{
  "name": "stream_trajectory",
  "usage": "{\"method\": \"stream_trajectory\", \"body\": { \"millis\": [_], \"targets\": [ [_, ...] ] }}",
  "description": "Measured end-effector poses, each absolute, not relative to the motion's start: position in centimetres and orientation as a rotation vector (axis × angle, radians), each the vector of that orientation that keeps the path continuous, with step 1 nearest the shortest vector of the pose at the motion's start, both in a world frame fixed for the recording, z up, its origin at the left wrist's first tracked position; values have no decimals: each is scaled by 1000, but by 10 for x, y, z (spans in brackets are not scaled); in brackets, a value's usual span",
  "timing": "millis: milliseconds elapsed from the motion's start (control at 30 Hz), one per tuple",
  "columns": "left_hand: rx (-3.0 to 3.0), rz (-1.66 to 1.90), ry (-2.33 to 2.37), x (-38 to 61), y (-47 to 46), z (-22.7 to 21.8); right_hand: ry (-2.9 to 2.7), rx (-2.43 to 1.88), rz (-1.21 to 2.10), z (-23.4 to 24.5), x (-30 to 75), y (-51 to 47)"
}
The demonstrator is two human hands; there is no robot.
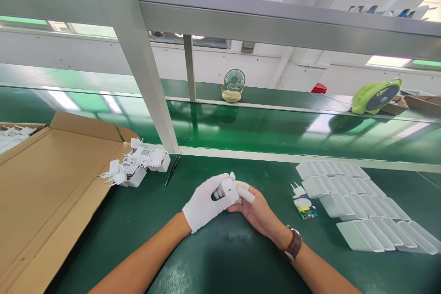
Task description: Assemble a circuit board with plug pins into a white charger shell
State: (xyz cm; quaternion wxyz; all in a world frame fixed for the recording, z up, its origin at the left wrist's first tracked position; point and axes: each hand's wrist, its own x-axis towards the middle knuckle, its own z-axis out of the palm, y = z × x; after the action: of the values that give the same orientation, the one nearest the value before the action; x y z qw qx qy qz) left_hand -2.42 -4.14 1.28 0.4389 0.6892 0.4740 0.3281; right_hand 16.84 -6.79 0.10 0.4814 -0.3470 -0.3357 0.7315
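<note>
In a white glove, my left hand point(208, 202) is closed around a small white charger housing point(230, 189) with a narrow slot on its face. My right hand point(253, 206), with white finger cots on some fingertips and a watch on the wrist, grips the same housing from the other side. Both hands are held together over the green table point(220, 257). To the right lie a white plug piece point(298, 190) with pins and a small circuit board point(306, 211). Beyond them stand several rows of white housings point(347, 202). The far side of the held housing is hidden by my fingers.
At left lies an open cardboard box point(58, 179). Beside it are white plug assemblies point(132, 167) and black tweezers point(172, 170). A metal frame post point(138, 64) rises ahead, before a green conveyor belt point(241, 124). Small fans point(234, 83) and a green fan point(375, 96) stand beyond.
</note>
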Motion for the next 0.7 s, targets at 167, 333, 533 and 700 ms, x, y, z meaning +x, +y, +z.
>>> {"method": "stream_trajectory", "body": {
  "millis": [167, 333, 533, 700],
  "targets": [
    [1823, 748, 1160, -29, -33, 15, -1107, -1009, 1322, -9, 176, -65],
    [1914, 751, 1155, -32, -28, 11, -1575, -1075, 803, -14, 181, -68],
    [1906, 752, 1142, -34, -30, 15, -1827, -1038, 563, -7, 185, -70],
    [1843, 763, 1218, -40, -27, 18, -1998, -1165, 333, 1, 205, -52]
  ]
}}
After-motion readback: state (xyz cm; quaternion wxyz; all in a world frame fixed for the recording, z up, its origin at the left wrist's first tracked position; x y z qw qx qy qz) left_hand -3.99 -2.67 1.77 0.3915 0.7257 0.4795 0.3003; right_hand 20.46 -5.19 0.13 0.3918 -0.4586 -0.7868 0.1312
